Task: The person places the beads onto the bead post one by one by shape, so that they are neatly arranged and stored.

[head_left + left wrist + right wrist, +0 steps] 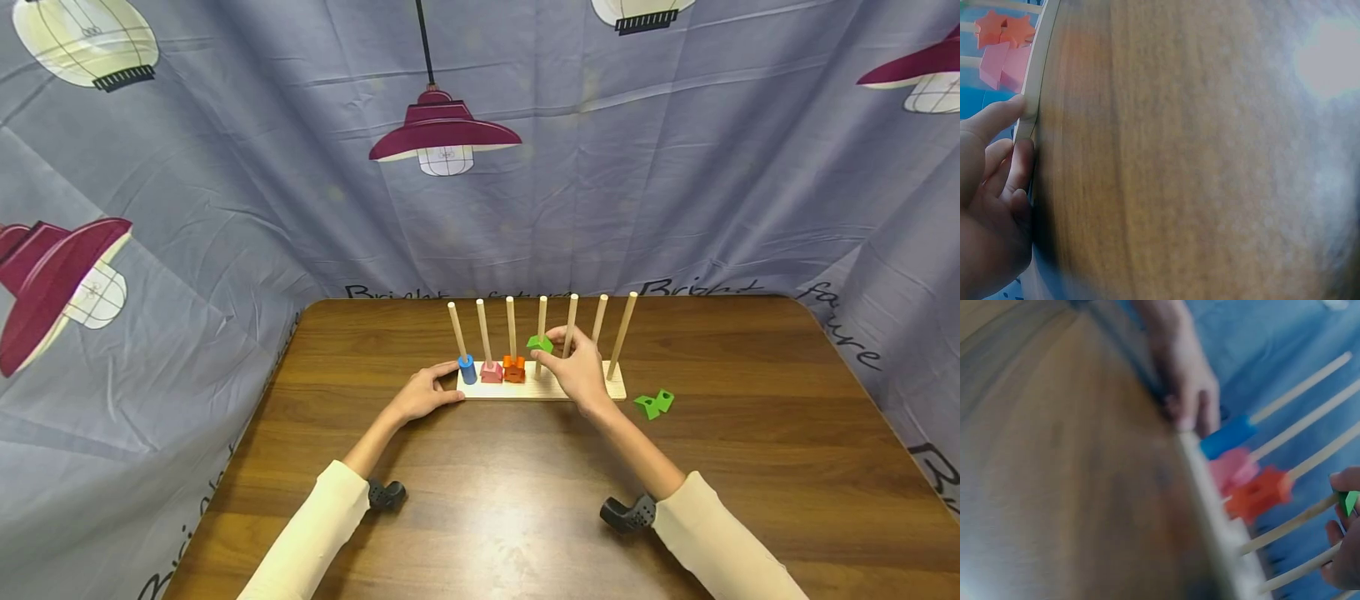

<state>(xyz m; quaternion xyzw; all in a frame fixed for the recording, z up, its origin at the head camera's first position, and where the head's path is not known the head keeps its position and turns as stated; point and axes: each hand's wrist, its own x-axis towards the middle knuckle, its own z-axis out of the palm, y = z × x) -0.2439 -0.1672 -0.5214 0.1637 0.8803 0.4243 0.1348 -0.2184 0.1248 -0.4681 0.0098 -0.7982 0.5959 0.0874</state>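
A wooden peg board (555, 390) with a row of upright pegs stands on the table. My left hand (423, 393) grips its left end, the thumb (1000, 115) at the front edge. Partway up the fourth peg from the left, my right hand (577, 368) pinches a green block (539, 342), which appears threaded on that peg. Low on the first three pegs sit a blue cylinder (467, 369), pink pieces (491, 372) and orange star-shaped pieces (513, 369). The right wrist view shows only part of the green block, at its right edge.
Two loose green blocks (648, 407) lie on the brown wooden table (480, 475), right of the board. A grey-blue curtain (480, 225) with printed lamps hangs behind the table. The bare pegs at the right, such as the last peg (622, 333), stand close to my right hand.
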